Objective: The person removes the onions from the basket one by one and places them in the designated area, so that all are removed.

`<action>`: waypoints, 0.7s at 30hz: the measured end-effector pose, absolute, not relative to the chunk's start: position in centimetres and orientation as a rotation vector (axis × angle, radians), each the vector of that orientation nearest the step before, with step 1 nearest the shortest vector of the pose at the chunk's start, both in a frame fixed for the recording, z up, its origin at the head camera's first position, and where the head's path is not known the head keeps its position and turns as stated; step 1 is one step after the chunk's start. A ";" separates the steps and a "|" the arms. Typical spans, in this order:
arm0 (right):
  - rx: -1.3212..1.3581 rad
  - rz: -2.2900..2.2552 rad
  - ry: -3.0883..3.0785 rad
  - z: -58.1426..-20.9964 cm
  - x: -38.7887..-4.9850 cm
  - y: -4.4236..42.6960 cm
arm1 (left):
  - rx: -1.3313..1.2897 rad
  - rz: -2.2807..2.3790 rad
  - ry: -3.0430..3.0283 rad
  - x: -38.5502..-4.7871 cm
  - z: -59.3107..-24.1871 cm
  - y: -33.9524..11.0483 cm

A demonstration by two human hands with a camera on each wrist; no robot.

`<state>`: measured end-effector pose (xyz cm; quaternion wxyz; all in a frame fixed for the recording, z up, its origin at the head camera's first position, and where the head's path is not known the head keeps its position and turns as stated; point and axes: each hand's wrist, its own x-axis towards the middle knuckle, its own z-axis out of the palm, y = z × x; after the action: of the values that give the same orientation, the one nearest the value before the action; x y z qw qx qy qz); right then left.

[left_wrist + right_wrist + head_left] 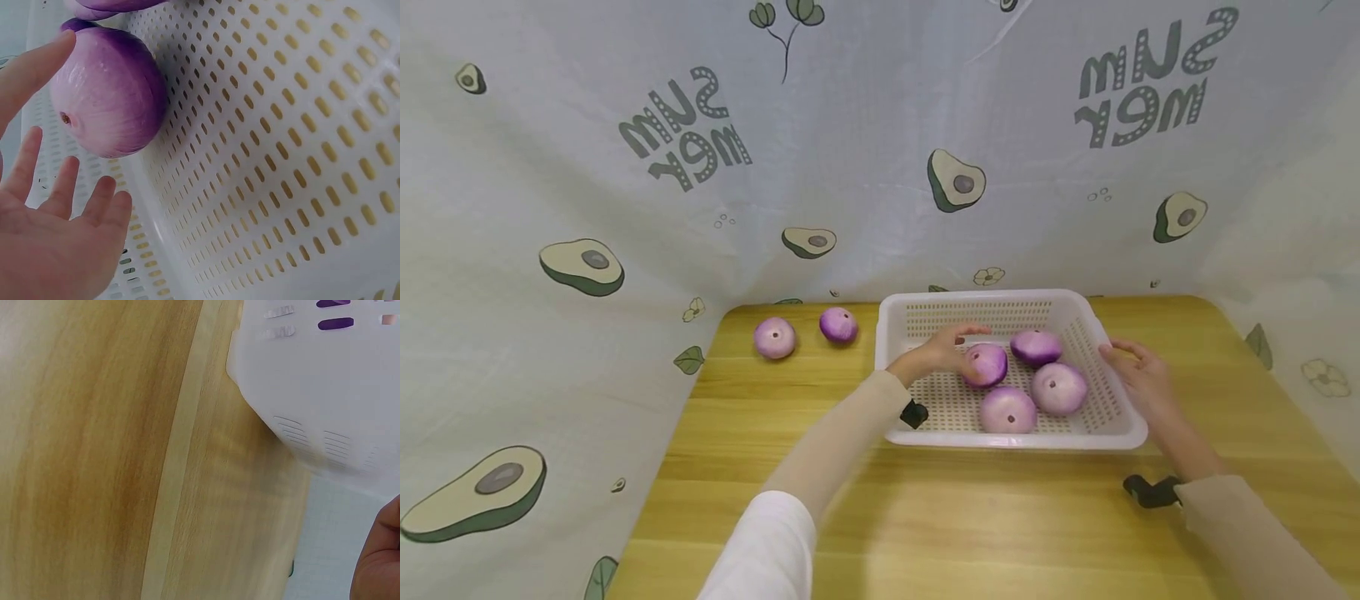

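In the head view, several purple onions sit in a white plastic basket (1011, 442). My left hand (943, 352) reaches over the basket beside one onion (990, 365). Its fingers are spread, and the thumb overlaps that onion (109, 94) in the left wrist view; whether it touches cannot be told. Nothing is gripped in this left hand (56, 231). At the basket's right side, my right hand (1146, 383) holds the rim. Only part of the right hand (378, 562) shows in the right wrist view, near the basket wall (325, 381).
Two more purple onions, one paler (774, 338) and one darker (838, 326), lie on the wooden table (760, 417) left of the basket. Behind the table hangs a pale cloth (865, 150) with avocado prints. Black wrist devices (1150, 492) are strapped near the hands.
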<state>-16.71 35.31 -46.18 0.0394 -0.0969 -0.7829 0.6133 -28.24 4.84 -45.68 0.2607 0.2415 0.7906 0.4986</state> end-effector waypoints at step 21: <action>-0.344 1.828 -2.437 -46.2 -16.6 35.3 | 0.822 1.227 2.133 -27.8 -47.0 4.9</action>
<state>-16.59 35.29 -46.18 0.0381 -0.1120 -0.7944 0.5958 -27.84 4.86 -46.96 0.2703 0.3051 0.7916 0.4553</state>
